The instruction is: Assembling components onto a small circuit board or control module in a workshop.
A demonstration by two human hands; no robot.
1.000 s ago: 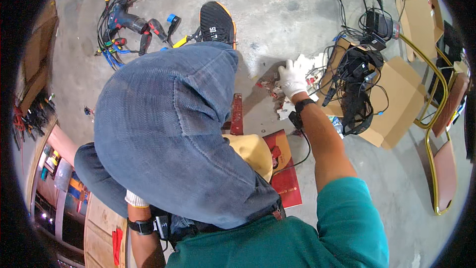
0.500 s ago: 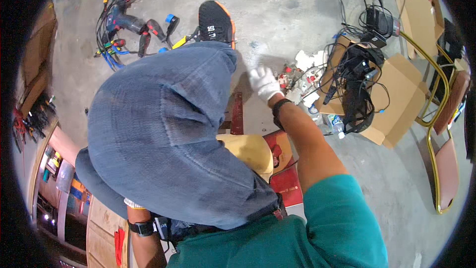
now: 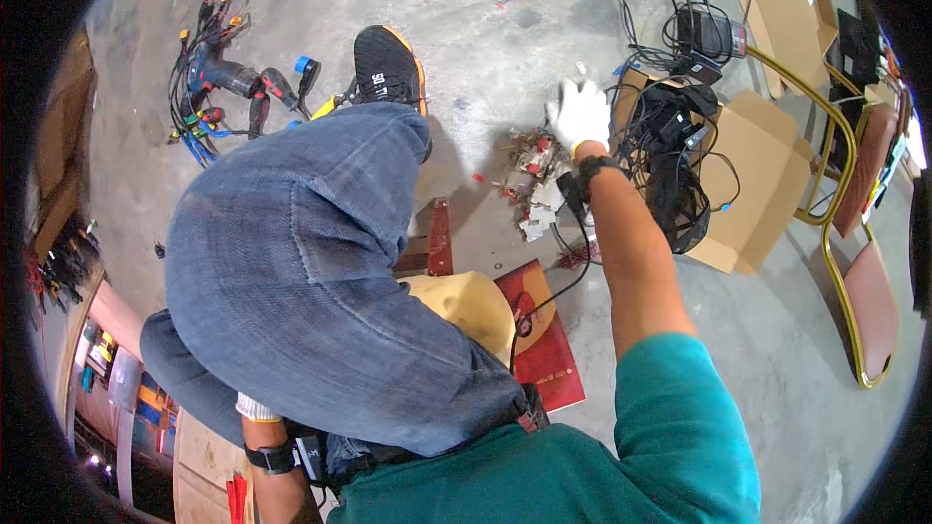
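Note:
My right hand (image 3: 580,114), in a white glove, reaches out over the floor with its fingers spread. It is beside a heap of small white and red plastic scraps (image 3: 542,196). A tangle of black cables and adapters (image 3: 680,126) lies just to its right, in and over an open cardboard box (image 3: 762,184). From the wrist of that arm a black cable (image 3: 573,281) runs down toward my waist. Of my left hand (image 3: 257,409), only the white glove's cuff shows below my bent leg; its fingers are hidden.
A cordless drill (image 3: 228,76) with cables and hand tools lies at the far left. My black shoe (image 3: 388,68) stands near the middle. A gold-framed chair (image 3: 845,165) lies at the right. A red printed box (image 3: 549,359) is near my hip.
My right hand has swung to the right and its fingers show spread. The view has shifted, so the floor items sit further left. A plastic bottle beside the box is now hidden.

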